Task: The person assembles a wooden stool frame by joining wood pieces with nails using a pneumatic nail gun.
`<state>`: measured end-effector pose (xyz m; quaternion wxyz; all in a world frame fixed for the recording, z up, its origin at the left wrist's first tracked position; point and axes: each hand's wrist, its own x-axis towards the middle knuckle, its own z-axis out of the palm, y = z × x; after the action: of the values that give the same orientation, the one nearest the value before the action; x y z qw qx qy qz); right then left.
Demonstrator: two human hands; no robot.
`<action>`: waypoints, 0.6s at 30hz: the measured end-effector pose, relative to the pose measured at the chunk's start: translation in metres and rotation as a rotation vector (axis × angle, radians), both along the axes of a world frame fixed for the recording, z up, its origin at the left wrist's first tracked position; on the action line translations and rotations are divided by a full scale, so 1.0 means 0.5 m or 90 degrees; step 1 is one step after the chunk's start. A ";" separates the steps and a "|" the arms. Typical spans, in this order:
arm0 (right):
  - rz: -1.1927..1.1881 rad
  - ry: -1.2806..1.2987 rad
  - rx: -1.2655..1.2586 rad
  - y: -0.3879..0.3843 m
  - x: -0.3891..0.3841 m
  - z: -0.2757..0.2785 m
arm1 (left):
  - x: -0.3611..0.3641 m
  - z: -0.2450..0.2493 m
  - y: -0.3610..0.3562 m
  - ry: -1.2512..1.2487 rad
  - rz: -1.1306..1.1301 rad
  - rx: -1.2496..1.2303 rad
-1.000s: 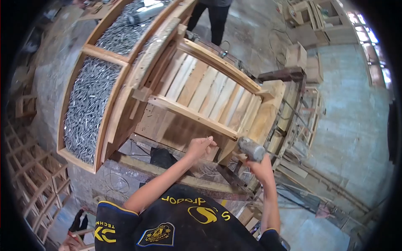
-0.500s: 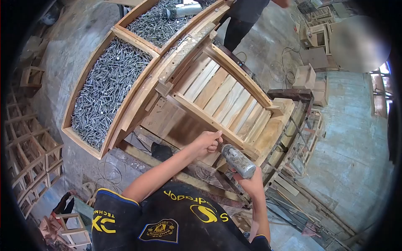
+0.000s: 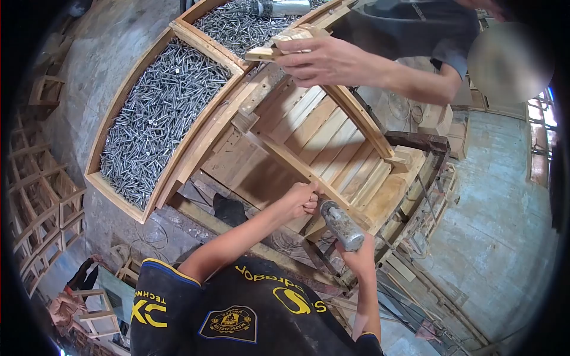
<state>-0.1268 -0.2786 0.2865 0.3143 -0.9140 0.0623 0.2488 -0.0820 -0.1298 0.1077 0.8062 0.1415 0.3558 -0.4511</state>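
My left hand point(image 3: 301, 200) is closed in a pinch beside the front rail point(image 3: 285, 155) of a slatted wooden frame. What its fingertips hold, if anything, is too small to make out. My right hand point(image 3: 359, 254) is closed around a hammer whose thick, cylindrical metal head point(image 3: 343, 226) lies just right of my left hand, close to the rail. Pale slats point(image 3: 320, 133) run across the inside of the frame. From the upper right, a co-worker's hand point(image 3: 332, 62) reaches over the frame, holding small wooden pieces point(image 3: 291, 41).
A curved wooden tray point(image 3: 122, 77) full of nails point(image 3: 160, 118) stands at the left. Another metal cylinder point(image 3: 284, 8) lies on the nails in its far compartment. Wooden frames point(image 3: 50, 196) are stacked at the far left. Metal bars point(image 3: 436, 148) edge the workbench.
The co-worker's arm has come in over the far side of the frame with wooden pieces in hand. My hands keep nearly the same place by the rail; the view has shifted slightly.
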 end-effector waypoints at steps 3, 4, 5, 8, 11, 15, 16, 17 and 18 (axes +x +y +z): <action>-0.035 -0.011 0.009 0.012 0.012 -0.013 | -0.004 0.000 -0.021 0.020 0.104 0.006; -0.030 -0.004 -0.010 0.016 0.022 -0.014 | -0.001 -0.001 -0.024 0.024 0.136 0.012; -0.027 0.003 -0.030 0.021 0.032 -0.014 | 0.004 -0.005 -0.024 0.027 0.136 0.011; -0.013 0.075 -0.093 0.010 0.050 -0.037 | 0.010 -0.026 -0.035 0.034 0.120 0.032; -0.019 0.112 -0.097 0.007 0.084 -0.054 | 0.012 -0.036 -0.026 -0.004 0.084 0.095; 0.023 0.140 -0.077 -0.002 0.124 -0.085 | -0.056 -0.010 0.027 -0.266 -0.033 0.311; 0.001 0.134 -0.072 0.002 0.122 -0.092 | -0.079 -0.016 0.037 -0.343 -0.041 0.366; -0.018 0.126 -0.067 0.008 0.123 -0.098 | -0.102 -0.020 0.048 -0.416 -0.047 0.427; -0.031 0.117 -0.062 0.014 0.130 -0.104 | -0.130 -0.048 0.052 -0.471 -0.024 0.451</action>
<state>-0.0618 -0.2718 0.2343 0.2686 -0.8998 0.1250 0.3205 -0.1472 -0.1040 0.0839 0.7727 0.5622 0.1751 -0.2370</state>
